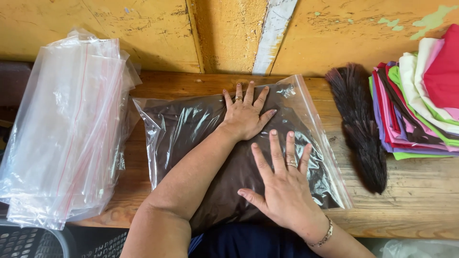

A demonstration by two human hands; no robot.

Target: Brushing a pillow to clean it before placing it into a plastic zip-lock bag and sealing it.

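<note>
Both hands, left hand (245,116) and right hand (282,185), lie flat with fingers spread on a clear bag (191,129) holding what looks like brown cloth, mid-surface (411,191). Empty bags (67,129) sit at its left edge, folded cloths (420,95) at its right.

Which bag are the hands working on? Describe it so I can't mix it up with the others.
On the wooden bench against the yellow wall, look to the centre, under the left hand and right hand. It is the filled bag, holding dark brown cloth, unlike the empty clear bags stacked beside it.
</note>
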